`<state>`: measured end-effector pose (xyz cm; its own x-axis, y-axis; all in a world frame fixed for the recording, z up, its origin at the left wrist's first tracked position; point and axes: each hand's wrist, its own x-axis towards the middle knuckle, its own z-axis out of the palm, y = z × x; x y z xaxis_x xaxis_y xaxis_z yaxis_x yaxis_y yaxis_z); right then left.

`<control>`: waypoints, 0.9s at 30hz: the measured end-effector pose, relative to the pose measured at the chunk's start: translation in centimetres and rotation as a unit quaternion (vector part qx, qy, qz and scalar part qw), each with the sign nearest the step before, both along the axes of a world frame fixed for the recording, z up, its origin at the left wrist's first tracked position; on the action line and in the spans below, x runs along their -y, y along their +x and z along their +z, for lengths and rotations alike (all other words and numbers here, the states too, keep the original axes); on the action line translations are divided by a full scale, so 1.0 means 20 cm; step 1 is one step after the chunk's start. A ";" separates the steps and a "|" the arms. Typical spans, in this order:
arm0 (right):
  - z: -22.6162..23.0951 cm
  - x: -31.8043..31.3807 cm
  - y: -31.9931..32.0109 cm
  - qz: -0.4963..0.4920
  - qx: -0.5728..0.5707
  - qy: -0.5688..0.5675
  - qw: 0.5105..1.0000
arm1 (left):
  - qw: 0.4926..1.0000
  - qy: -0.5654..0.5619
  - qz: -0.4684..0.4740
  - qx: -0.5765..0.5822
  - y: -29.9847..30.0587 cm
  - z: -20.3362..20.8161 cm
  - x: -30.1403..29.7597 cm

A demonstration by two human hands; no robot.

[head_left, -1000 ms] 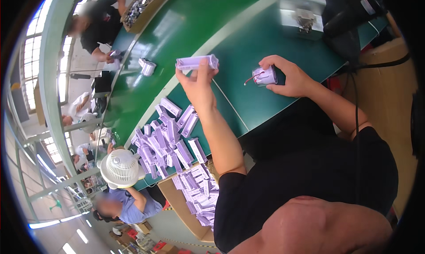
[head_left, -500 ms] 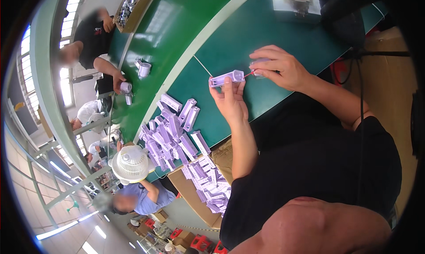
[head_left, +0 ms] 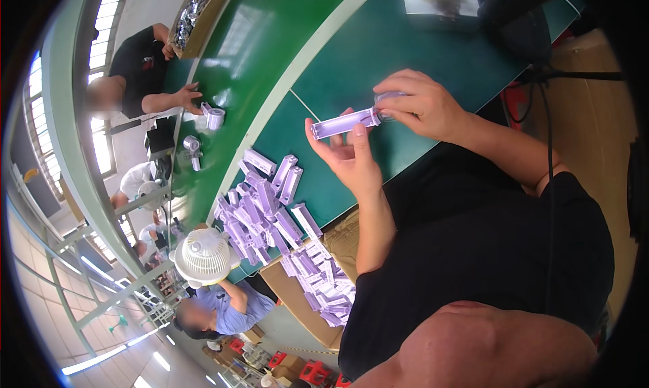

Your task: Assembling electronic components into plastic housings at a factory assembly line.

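Observation:
My left hand (head_left: 358,163) is closed round a long pale-purple plastic housing (head_left: 338,125), its hollow open side facing up. At the housing's right end, my right hand (head_left: 424,105) pinches a small purple, partly see-through plastic piece (head_left: 387,100). The piece is up against that end or very near it; whether they are joined I cannot tell, as my right fingers cover most of it. To the left of my left hand, a heap of similar purple housings (head_left: 253,209) lies on the green table (head_left: 338,67).
A cardboard box (head_left: 278,286) of more purple parts stands beside the table's near edge. A white fan (head_left: 205,253) is beyond the heap. Across the table, a co-worker's hand (head_left: 188,97) reaches to a purple device (head_left: 213,116). Dark equipment (head_left: 517,30) stands at upper right.
My right hand has brought the small piece up to the housing, closing the gap where a red wire showed. The housing has turned its hollow upward. The co-worker's hand shifted to another device.

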<state>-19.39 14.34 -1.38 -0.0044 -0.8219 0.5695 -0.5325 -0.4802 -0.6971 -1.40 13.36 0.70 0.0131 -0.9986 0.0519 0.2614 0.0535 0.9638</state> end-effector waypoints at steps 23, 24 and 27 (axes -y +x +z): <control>-0.04 -0.12 -0.03 -0.016 0.041 0.072 0.996 | 0.854 -0.330 -0.019 0.402 -0.12 0.02 0.03; -0.04 -0.12 -0.03 -0.018 0.041 0.073 0.996 | 0.854 -0.331 -0.021 0.401 -0.12 0.02 0.03; -0.02 -0.13 -0.04 -0.016 0.026 0.060 0.998 | 0.824 -0.361 -0.046 0.435 -0.10 0.04 0.06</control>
<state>-20.24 16.92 -1.86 -0.0583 -0.8835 0.4647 -0.5080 -0.3745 -0.7757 -3.34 12.22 1.52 -0.4172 -0.6976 0.5825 -0.4757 0.7138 0.5140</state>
